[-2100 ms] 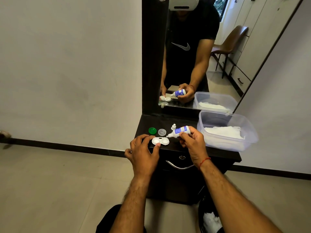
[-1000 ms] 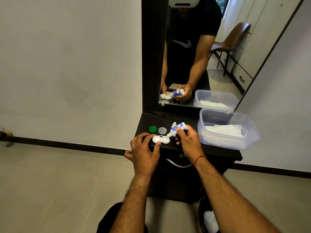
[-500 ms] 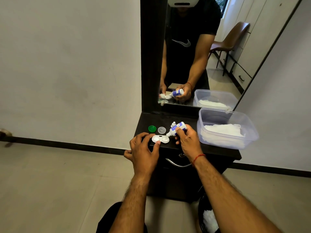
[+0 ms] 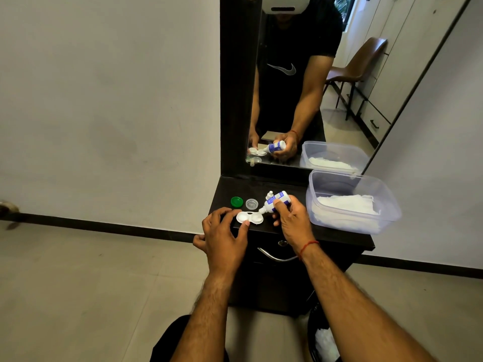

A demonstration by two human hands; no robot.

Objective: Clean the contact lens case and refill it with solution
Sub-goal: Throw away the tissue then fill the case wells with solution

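1. My left hand (image 4: 224,236) pinches the left well of the contact lens case (image 4: 249,218). The forefinger curls over the well's far side and the thumb sits on its near rim.
2. The case lies open on the dark vanity top (image 4: 227,188), close to the front edge.
3. My right hand (image 4: 292,220) grips the solution bottle (image 4: 275,202). The bottle is tilted, with its nozzle pointing down-left at the case's right well. I cannot tell whether the tip touches the well.
4. A green cap (image 4: 236,201) and a clear cap (image 4: 252,204) lie side by side just behind the case, near the top's left edge. A small white cap (image 4: 270,194) stands just behind the bottle.
5. A clear plastic container (image 4: 339,176) holding white tissue (image 4: 347,205) takes up the right end of the top, just beside my right hand.
6. Bare surface remains between the caps and the base of the mirror (image 4: 287,74).
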